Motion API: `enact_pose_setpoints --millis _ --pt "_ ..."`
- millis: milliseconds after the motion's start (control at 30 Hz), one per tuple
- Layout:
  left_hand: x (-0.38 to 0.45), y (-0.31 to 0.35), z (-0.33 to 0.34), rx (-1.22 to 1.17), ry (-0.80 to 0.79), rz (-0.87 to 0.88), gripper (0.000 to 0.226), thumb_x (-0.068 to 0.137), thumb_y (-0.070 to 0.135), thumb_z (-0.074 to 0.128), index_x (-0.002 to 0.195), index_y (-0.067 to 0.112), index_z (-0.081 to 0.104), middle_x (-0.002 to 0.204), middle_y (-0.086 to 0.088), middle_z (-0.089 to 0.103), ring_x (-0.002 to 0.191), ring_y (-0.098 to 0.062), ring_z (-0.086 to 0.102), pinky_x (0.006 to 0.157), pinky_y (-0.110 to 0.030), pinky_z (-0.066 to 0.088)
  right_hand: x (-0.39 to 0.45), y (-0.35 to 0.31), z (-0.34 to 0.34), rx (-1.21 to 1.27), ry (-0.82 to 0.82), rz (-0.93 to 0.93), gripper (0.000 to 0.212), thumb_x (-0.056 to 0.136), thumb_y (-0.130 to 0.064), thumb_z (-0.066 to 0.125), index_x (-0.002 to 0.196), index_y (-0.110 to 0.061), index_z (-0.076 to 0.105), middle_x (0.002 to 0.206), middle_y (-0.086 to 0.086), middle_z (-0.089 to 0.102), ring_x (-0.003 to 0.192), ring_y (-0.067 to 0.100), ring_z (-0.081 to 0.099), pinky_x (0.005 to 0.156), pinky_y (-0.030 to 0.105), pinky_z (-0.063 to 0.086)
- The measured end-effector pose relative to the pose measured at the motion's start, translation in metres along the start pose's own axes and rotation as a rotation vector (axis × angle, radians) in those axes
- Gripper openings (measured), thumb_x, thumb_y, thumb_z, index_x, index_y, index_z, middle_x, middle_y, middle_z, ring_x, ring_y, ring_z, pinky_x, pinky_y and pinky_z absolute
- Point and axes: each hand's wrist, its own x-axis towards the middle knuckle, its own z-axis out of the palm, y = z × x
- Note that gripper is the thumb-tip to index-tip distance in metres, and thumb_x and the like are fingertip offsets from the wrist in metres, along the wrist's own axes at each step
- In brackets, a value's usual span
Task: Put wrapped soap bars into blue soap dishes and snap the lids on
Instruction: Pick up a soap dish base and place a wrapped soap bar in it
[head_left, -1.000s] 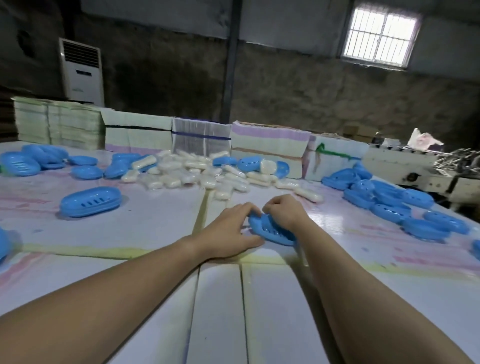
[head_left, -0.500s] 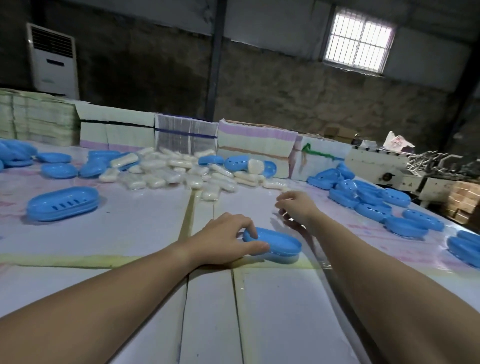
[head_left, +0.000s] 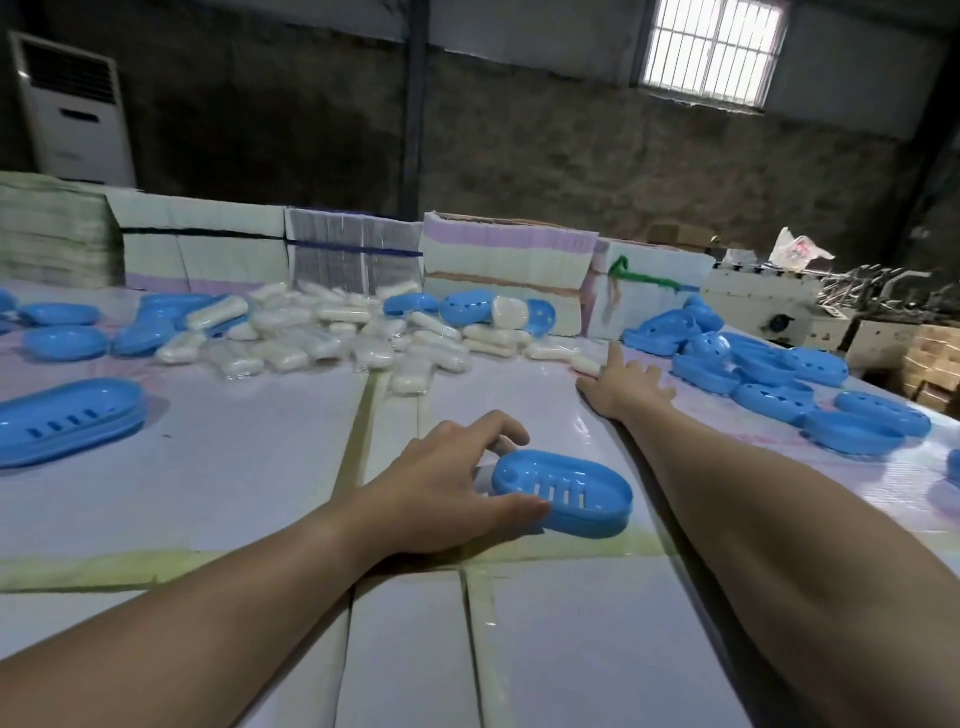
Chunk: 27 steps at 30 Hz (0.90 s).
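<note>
Soap dish: closed blue oval plastic soap dish (head_left: 563, 493) with drainage slots on top, lying on the pale glossy table (head_left: 234, 447), centre foreground.
Left hand: left hand (head_left: 447, 493) at the dish's left end, grip grasping it, thumb along its near edge, fingers curled over the far side.
Right hand: right hand (head_left: 621, 384) stretched forward, grip released, fingers spread, one fingertip touching a wrapped white soap bar (head_left: 587, 364).
Soap pile: heap of wrapped white soap bars (head_left: 322, 332) across the far table.
Other dishes: cluster of blue dish parts (head_left: 779, 379) at right; blue slotted dish (head_left: 67, 421) at left.
</note>
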Motion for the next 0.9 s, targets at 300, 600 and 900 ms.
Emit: enact_pose_setpoints --millis 300,600,900 --pt "0.001 -0.002 0.000 0.003 0.012 0.006 0.051 0.078 0.068 0.068 0.118 0.054 0.039 0.107 0.031 0.044 0.119 -0.009 0.049 0.104 -0.038 0.047 -0.013 -0.003 -0.004 0.063 0.126 -0.087 0.040 0.096 -0.045 0.049 0.131 -0.024 0.045 0.137 0.017 0.050 0.129 0.036 0.038 0.101 0.048 0.034" --pt "-0.002 -0.002 -0.004 -0.119 0.062 -0.038 0.077 0.062 0.074 0.073 0.122 0.058 0.028 0.116 0.026 0.056 0.111 -0.004 0.056 0.102 -0.034 0.050 -0.091 -0.013 -0.060 0.623 0.042 -0.421 0.034 0.093 -0.025 0.062 0.125 -0.019 0.056 0.118 -0.003 0.051 0.102 0.014 0.048 0.085 0.028 0.037" --pt "-0.004 -0.001 -0.001 -0.171 0.110 -0.068 0.076 0.067 0.064 0.080 0.126 0.046 0.037 0.114 0.024 0.057 0.106 0.003 0.056 0.092 -0.020 0.048 -0.172 0.020 -0.061 0.693 -0.187 -0.693 0.036 0.092 -0.015 0.064 0.122 -0.029 0.050 0.115 -0.005 0.052 0.098 0.012 0.053 0.091 0.024 0.045"
